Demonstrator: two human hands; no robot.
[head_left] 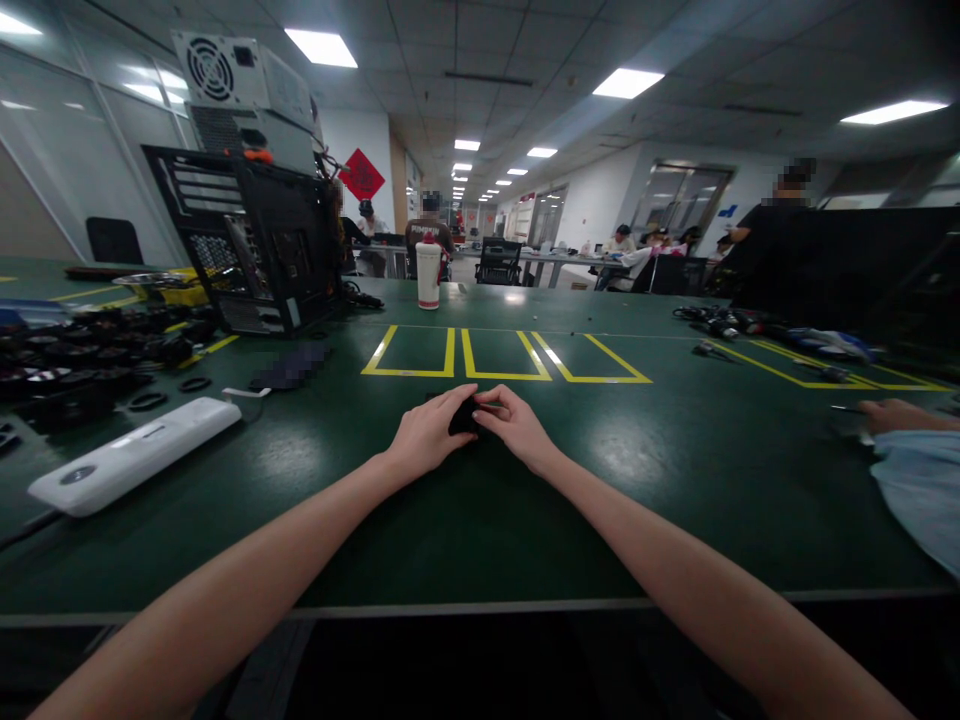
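A small black object is between my hands, just above or on the green table; its kind is hidden by my fingers. My left hand wraps round it from the left, thumb below and fingers over the top. From the right, my right hand is closed in a pinch at the object's edge. What those fingertips grip, if anything, is too small to make out. Just beyond my hands lie yellow tape outlines on the table.
On the left are a white power strip, a black computer case with a power supply on top, and a pile of black fans. A white cup stands farther back. A co-worker's hand reaches in at right, near cables.
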